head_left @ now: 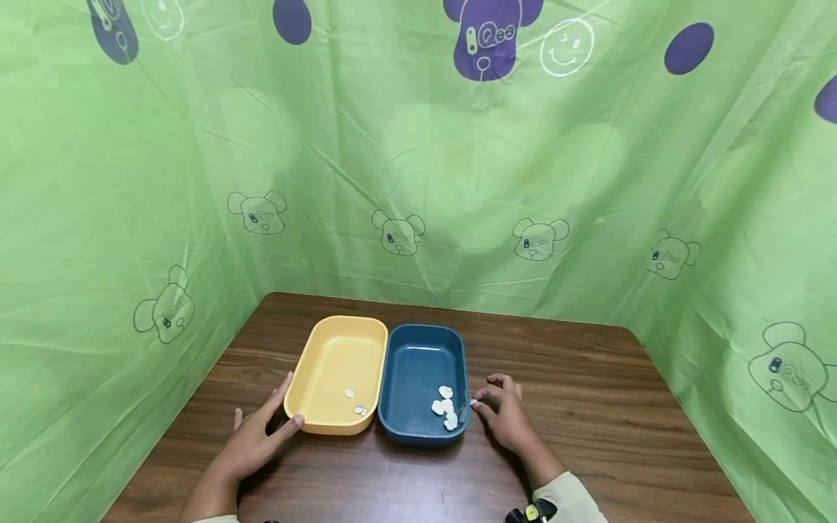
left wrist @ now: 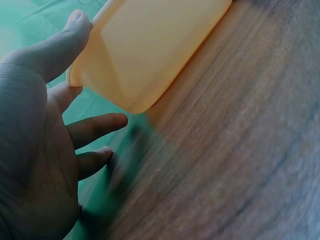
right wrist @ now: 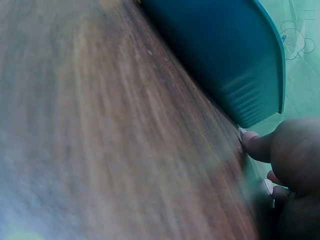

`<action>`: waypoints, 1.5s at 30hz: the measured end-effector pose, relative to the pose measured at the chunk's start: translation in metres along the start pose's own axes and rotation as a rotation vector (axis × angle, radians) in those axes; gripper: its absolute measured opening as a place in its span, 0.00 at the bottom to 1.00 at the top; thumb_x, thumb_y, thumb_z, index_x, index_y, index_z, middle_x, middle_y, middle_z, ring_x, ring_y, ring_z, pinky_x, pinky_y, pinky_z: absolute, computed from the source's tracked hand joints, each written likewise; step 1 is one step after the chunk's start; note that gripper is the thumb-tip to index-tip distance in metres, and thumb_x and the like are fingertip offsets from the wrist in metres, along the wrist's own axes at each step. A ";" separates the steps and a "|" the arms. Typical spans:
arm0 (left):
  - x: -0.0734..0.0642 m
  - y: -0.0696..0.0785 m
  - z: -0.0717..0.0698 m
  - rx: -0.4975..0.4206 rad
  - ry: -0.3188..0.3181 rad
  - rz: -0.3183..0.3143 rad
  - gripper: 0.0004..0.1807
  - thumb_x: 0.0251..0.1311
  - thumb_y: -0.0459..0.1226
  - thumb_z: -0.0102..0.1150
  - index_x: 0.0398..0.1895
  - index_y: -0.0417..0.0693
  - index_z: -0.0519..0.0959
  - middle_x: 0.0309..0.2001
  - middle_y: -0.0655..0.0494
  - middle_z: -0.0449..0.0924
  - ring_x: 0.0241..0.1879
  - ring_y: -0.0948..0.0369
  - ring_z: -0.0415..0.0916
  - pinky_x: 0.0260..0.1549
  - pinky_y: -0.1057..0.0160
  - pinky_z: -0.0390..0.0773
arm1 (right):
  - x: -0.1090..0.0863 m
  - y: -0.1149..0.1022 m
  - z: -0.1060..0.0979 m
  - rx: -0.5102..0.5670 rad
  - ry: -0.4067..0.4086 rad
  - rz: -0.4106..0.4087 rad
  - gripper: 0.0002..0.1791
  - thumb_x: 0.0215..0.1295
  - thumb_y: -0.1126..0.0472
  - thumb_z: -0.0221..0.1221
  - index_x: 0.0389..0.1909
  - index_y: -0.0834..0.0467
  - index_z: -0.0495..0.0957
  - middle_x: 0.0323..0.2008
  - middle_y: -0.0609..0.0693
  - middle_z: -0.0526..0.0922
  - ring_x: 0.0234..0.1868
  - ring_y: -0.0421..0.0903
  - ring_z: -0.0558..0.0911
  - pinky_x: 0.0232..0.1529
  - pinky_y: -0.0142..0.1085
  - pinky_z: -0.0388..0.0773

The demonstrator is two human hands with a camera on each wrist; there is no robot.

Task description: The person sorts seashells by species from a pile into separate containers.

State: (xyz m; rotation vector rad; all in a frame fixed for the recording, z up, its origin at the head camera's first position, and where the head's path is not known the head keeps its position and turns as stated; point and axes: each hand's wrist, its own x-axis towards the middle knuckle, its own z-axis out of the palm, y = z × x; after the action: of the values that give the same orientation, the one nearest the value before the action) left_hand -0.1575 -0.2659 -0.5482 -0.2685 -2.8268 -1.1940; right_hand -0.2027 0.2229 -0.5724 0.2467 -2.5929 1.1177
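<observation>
My left hand (head_left: pixel 251 443) rests against the near left corner of a yellow tray (head_left: pixel 336 423). In the left wrist view its thumb lies at the rim and the other fingers spread out fairly straight. Inside are several small pale seashells (head_left: pixel 349 392). My right hand (head_left: pixel 506 414) is low at the table beside the right wall of a dark blue tray (head_left: pixel 418 437). Its thumb and forefinger pinch a small white shell (head_left: pixel 474 402), mostly hidden by the fingertips. Several white shells (head_left: pixel 447 407) lie together at the blue tray's right side.
Both trays stand side by side, long walls nearly touching, on a brown wood-grain table (head_left: pixel 556 349). A green printed curtain (head_left: pixel 418 145) hangs behind the table and along both sides. A black band (head_left: pixel 531 513) circles the right wrist.
</observation>
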 end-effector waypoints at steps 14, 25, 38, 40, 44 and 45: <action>-0.002 -0.003 -0.001 -0.005 0.005 0.004 0.48 0.78 0.52 0.61 0.92 0.67 0.46 0.82 0.36 0.63 0.80 0.25 0.57 0.67 0.07 0.29 | 0.003 -0.002 0.000 0.000 -0.044 0.088 0.05 0.74 0.63 0.68 0.35 0.55 0.86 0.65 0.64 0.79 0.68 0.65 0.72 0.68 0.60 0.69; -0.003 -0.005 -0.001 -0.015 0.009 0.006 0.47 0.78 0.52 0.61 0.92 0.67 0.46 0.82 0.36 0.63 0.80 0.25 0.57 0.67 0.07 0.28 | 0.006 -0.004 0.001 0.031 -0.016 0.131 0.08 0.74 0.65 0.67 0.32 0.56 0.85 0.64 0.63 0.80 0.67 0.64 0.73 0.68 0.58 0.69; -0.003 -0.004 -0.001 -0.010 0.004 0.006 0.48 0.78 0.52 0.62 0.92 0.68 0.47 0.82 0.38 0.64 0.79 0.26 0.60 0.67 0.06 0.31 | 0.009 -0.007 -0.003 0.108 0.044 0.144 0.10 0.73 0.68 0.67 0.29 0.62 0.85 0.57 0.68 0.82 0.62 0.66 0.77 0.59 0.47 0.73; -0.002 -0.003 0.000 -0.011 0.003 0.008 0.48 0.78 0.52 0.62 0.92 0.68 0.46 0.82 0.38 0.64 0.80 0.27 0.59 0.67 0.06 0.30 | 0.009 -0.008 -0.004 0.116 0.047 0.151 0.10 0.73 0.68 0.67 0.29 0.63 0.85 0.56 0.68 0.82 0.62 0.66 0.78 0.59 0.46 0.74; -0.001 -0.002 0.000 -0.018 0.007 0.012 0.48 0.77 0.52 0.62 0.92 0.67 0.47 0.82 0.38 0.64 0.81 0.27 0.58 0.67 0.06 0.30 | 0.010 -0.011 -0.007 0.145 0.038 0.181 0.09 0.74 0.68 0.67 0.30 0.63 0.86 0.58 0.68 0.82 0.63 0.63 0.79 0.59 0.42 0.77; 0.000 -0.002 0.000 -0.019 0.008 0.014 0.48 0.77 0.52 0.62 0.92 0.67 0.47 0.82 0.38 0.65 0.81 0.27 0.58 0.67 0.06 0.30 | 0.010 -0.012 -0.008 0.161 0.037 0.189 0.09 0.74 0.68 0.67 0.30 0.64 0.86 0.58 0.68 0.82 0.63 0.62 0.79 0.58 0.40 0.77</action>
State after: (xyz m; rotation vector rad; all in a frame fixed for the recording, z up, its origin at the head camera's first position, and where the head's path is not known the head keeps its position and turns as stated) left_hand -0.1574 -0.2671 -0.5494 -0.2827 -2.8034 -1.2165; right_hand -0.2074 0.2199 -0.5560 0.0147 -2.5379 1.3846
